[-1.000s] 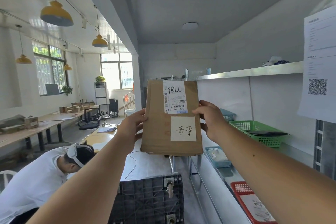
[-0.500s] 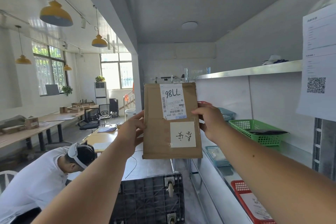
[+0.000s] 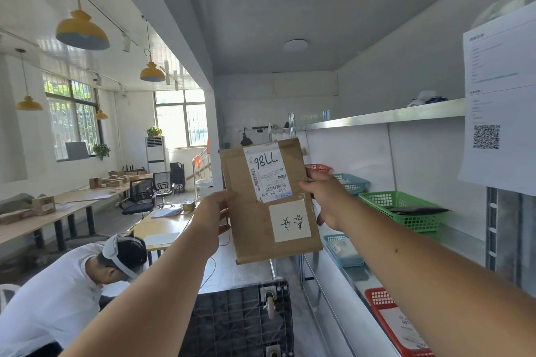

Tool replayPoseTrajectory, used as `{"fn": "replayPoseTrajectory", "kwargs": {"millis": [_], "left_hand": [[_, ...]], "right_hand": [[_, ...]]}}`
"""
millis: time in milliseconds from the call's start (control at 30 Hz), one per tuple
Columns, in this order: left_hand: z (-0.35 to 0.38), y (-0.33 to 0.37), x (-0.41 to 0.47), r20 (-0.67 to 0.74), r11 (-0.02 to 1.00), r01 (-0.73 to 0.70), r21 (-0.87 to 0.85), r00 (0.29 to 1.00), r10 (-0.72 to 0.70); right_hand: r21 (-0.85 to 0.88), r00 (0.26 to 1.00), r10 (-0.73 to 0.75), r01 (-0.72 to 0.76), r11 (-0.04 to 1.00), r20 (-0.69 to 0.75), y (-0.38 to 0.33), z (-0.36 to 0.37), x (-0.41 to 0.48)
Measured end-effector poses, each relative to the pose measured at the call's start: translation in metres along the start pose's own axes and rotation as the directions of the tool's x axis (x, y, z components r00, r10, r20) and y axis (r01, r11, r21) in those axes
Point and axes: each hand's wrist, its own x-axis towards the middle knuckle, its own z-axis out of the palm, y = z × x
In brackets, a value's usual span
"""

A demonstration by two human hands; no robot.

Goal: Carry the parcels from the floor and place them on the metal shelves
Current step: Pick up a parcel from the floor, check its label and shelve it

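Note:
I hold a flat brown cardboard parcel [image 3: 255,223] upright at arm's length, slightly tilted, with a white shipping label and a white handwritten sticker on its face. My left hand [image 3: 210,213] grips its left edge and my right hand [image 3: 326,201] grips its right edge. The metal shelves [image 3: 385,116] run along the right wall. The parcel hangs in the air left of the shelves, not resting on them.
On the shelves sit a green basket [image 3: 406,210], blue baskets [image 3: 352,182] and red baskets [image 3: 385,316]. An upturned black trolley [image 3: 232,319] stands below the parcel. A person in white [image 3: 66,287] bends over at lower left. A paper sheet with a code [image 3: 499,101] hangs at right.
The parcel has come down and tilted a little, its top leaning right toward the shelves. Both hands kept their grip on its edges.

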Motion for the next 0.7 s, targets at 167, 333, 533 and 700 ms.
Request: {"fn": "replayPoseTrajectory", "kwargs": {"millis": [167, 333, 533, 700], "left_hand": [[0.013, 0.001, 0.004, -0.025, 0.995, 0.084, 0.047, 0.996, -0.083], [0.012, 0.008, -0.002, -0.081, 0.987, 0.109, 0.117, 0.992, -0.1], [0.013, 0.019, -0.015, -0.098, 0.992, 0.03, 0.119, 0.995, -0.019], [0.009, 0.027, -0.021, -0.062, 0.996, 0.036, 0.086, 0.998, -0.03]], "right_hand": [[-0.093, 0.998, 0.015, -0.009, 0.996, 0.068, -0.004, 0.008, -0.002], [-0.234, 0.985, 0.067, -0.029, 0.972, 0.16, -0.011, 0.002, -0.011], [-0.312, 0.987, 0.062, -0.012, 0.95, 0.151, -0.001, 0.006, -0.007], [-0.242, 0.994, 0.098, -0.082, 0.967, 0.055, 0.007, 0.002, -0.002]]}}
